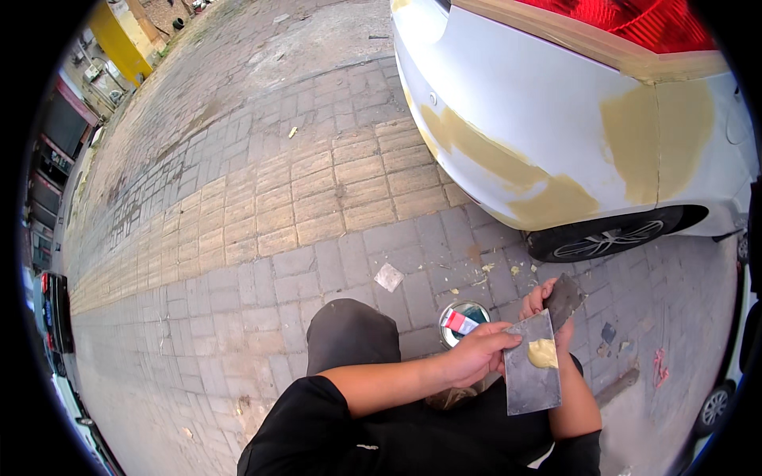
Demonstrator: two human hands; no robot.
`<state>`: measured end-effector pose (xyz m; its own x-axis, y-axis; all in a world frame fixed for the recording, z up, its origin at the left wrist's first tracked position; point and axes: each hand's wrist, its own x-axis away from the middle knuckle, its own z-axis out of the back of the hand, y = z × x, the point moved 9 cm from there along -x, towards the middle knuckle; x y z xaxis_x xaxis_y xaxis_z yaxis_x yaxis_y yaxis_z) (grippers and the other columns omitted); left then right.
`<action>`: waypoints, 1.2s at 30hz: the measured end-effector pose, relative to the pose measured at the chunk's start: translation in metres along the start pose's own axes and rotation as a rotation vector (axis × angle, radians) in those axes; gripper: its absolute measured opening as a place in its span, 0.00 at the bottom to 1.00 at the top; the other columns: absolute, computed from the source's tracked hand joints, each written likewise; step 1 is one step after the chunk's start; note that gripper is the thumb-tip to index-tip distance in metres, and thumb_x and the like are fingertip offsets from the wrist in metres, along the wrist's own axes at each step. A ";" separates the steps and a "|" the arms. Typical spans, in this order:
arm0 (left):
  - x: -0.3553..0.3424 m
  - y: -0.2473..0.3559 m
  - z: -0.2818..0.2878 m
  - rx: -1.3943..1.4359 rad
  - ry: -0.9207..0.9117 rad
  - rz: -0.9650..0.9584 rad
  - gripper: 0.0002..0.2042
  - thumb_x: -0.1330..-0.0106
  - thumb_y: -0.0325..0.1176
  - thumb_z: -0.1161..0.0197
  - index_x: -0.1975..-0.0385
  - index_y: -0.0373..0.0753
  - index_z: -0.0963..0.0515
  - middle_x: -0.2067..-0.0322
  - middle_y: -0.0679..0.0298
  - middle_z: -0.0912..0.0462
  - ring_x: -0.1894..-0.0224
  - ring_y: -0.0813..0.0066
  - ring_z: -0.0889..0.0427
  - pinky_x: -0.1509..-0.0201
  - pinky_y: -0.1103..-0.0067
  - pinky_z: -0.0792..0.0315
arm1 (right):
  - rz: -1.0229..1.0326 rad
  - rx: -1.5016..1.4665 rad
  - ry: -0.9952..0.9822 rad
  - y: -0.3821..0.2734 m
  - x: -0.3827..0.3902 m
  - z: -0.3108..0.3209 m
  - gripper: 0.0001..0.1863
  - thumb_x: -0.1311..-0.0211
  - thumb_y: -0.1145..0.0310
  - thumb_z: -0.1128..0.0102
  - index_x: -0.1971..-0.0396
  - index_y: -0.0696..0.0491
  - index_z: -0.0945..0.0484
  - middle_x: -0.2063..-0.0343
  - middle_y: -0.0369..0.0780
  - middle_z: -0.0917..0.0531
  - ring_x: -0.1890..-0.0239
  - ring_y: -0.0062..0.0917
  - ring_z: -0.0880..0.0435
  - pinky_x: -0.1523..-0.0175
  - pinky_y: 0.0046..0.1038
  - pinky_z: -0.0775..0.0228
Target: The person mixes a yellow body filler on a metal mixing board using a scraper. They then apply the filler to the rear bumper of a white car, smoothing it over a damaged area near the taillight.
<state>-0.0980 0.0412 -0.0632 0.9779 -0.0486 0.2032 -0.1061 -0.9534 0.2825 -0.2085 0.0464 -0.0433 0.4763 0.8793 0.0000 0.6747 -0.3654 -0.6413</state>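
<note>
My left hand [480, 353] grips a grey rectangular plate [532, 389] with a lump of pale yellow paste [542, 353] on it. Behind the plate, my right hand [540, 303] holds a dark grey flat spreader [567, 295]; the two pieces overlap in the view. Just left of them a round tin [448, 337] sits with a red-and-white tube [461, 321] across its top. In front of me is a white car rear bumper [460, 87] with yellow-tan filler patches [556, 198] and masking tape around a red tail light [635, 20].
The car's wheel [607, 238] stands on grey and tan pavers [341, 254] scattered with yellow flakes, a pale square scrap [389, 277] and other debris. My bent knee [349, 329] is at lower centre. Parked vehicles [55, 313] and shopfronts [55, 159] line the far left; another wheel [714, 408] shows far right.
</note>
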 end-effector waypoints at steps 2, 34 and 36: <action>0.002 0.005 -0.006 0.010 -0.026 -0.027 0.13 0.29 0.29 0.48 0.48 0.31 0.28 0.54 0.60 0.19 0.54 0.72 0.18 0.51 0.73 0.22 | -0.084 0.027 0.042 0.017 0.005 0.008 0.15 0.37 0.59 0.43 0.62 0.53 0.33 0.76 0.38 0.30 0.75 0.25 0.29 0.69 0.26 0.33; 0.025 0.084 -0.025 -0.127 0.055 -0.445 0.16 0.30 0.29 0.51 0.45 0.27 0.32 0.50 0.53 0.20 0.48 0.65 0.20 0.41 0.69 0.28 | -0.291 -0.001 -0.001 0.015 0.008 -0.007 0.20 0.30 0.48 0.50 0.61 0.52 0.27 0.70 0.34 0.23 0.70 0.18 0.24 0.63 0.20 0.30; 0.032 0.097 -0.025 -0.195 0.061 -0.509 0.17 0.29 0.29 0.51 0.45 0.27 0.32 0.49 0.53 0.21 0.47 0.65 0.20 0.40 0.69 0.28 | -0.141 -0.015 -0.016 -0.007 -0.001 -0.013 0.18 0.30 0.50 0.49 0.62 0.52 0.29 0.71 0.33 0.24 0.71 0.17 0.26 0.64 0.21 0.31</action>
<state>-0.0811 -0.0449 -0.0056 0.9028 0.4274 0.0473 0.3411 -0.7788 0.5265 -0.2065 0.0441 -0.0291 0.3670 0.9270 0.0768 0.7426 -0.2422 -0.6244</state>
